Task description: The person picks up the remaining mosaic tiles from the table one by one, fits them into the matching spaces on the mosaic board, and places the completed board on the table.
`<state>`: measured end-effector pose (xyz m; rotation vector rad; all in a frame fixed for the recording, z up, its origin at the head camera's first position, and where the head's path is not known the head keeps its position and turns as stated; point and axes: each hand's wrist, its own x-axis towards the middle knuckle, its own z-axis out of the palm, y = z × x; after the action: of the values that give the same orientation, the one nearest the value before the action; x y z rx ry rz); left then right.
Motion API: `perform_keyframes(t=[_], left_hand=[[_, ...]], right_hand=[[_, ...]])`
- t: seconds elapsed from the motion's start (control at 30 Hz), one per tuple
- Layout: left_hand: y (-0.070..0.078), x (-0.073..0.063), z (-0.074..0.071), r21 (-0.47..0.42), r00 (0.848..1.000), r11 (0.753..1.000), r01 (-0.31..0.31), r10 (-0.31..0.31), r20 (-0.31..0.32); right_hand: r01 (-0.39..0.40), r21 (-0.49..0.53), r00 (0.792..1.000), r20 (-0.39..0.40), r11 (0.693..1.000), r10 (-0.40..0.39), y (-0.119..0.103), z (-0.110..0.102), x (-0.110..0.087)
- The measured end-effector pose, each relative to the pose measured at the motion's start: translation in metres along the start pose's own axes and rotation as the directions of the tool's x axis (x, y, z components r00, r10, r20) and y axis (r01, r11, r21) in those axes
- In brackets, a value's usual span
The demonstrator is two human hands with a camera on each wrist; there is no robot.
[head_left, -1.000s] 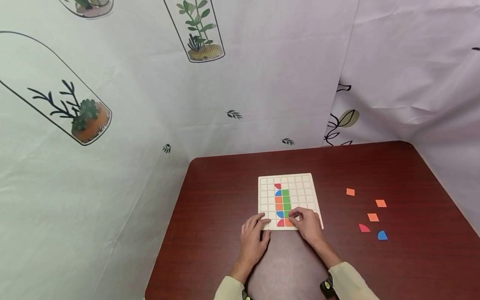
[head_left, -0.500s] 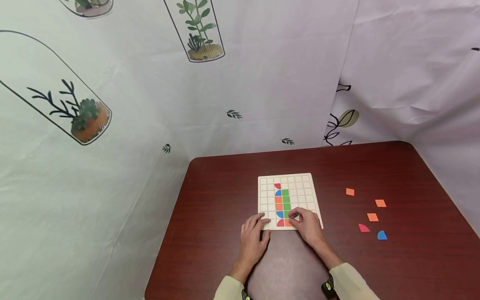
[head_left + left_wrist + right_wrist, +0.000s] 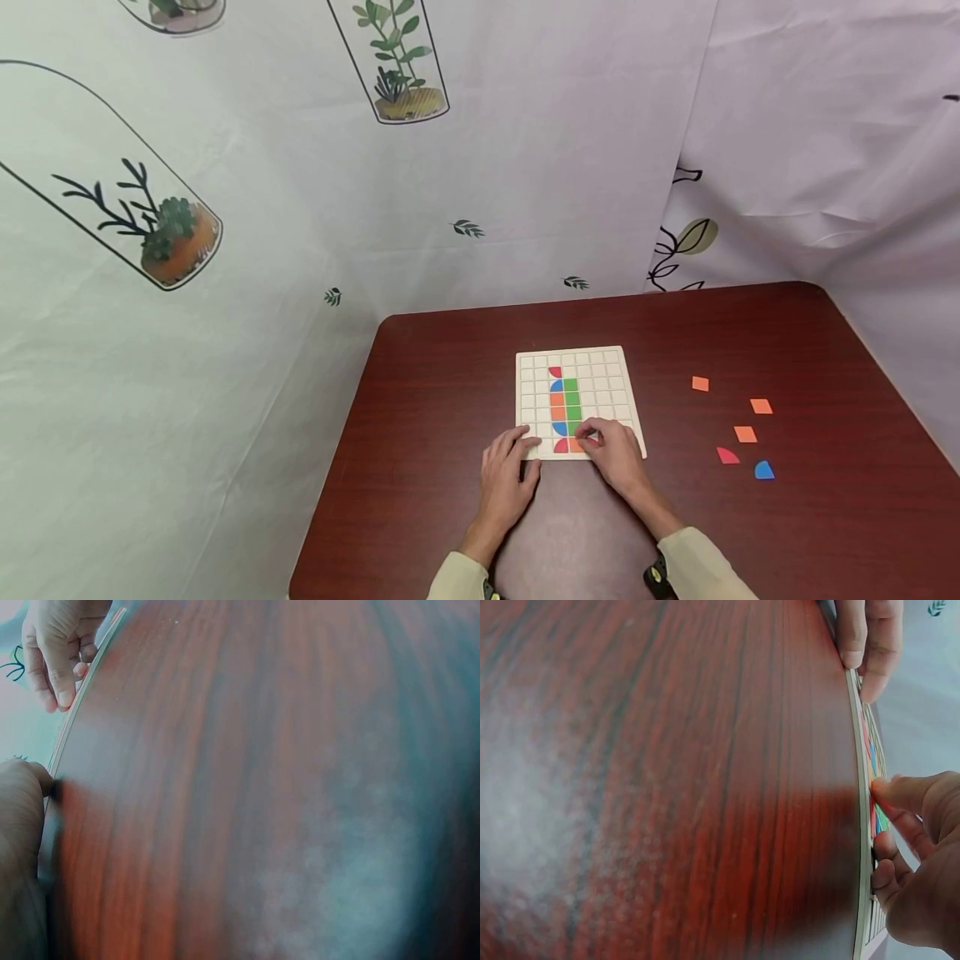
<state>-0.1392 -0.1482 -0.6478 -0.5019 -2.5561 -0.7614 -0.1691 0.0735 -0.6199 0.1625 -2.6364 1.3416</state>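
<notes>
Grid board: left hand loose at near-left edges; right hand narrow, grip unclear.

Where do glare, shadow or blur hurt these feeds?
Head: board and loose tiles read clearly, soft sheen on the near table. Left wrist: pale bluish glare lower right, far right blurred and dark. Right wrist: pale glare at left, shadow beside the board, seen nearly edge-on.

Board on table, tiles in it, hands at its near edge, loose pieces right, cloth behind
</notes>
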Motion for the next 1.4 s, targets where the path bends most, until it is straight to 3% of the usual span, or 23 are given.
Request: perform_keyframes(t=[0.5,1.03,1.4], left_hand=[[0.0008,-0.0008,0.0001,0.000,1.000,1.000,0.012,-0.012,0.003],[0.0011,0.0002,-0.0013,-0.011,1.000,1.000,0.011,-0.011,0.012],[0.0007,-0.0002,-0.0002,-0.007,1.000,1.000,0.014,-0.014,0.010]], right_hand=[[0.043,-0.018,0.999,-0.017,0.999,-0.044,0.0007,0.0006,0.0003],[-0.060,0.055,0.998,0.013,0.997,0.059,0.0030,-0.0068,0.0005],[0.071,0.010,0.997,0.026,0.997,-0.071,0.0031,-0.0052,-0.0058]])
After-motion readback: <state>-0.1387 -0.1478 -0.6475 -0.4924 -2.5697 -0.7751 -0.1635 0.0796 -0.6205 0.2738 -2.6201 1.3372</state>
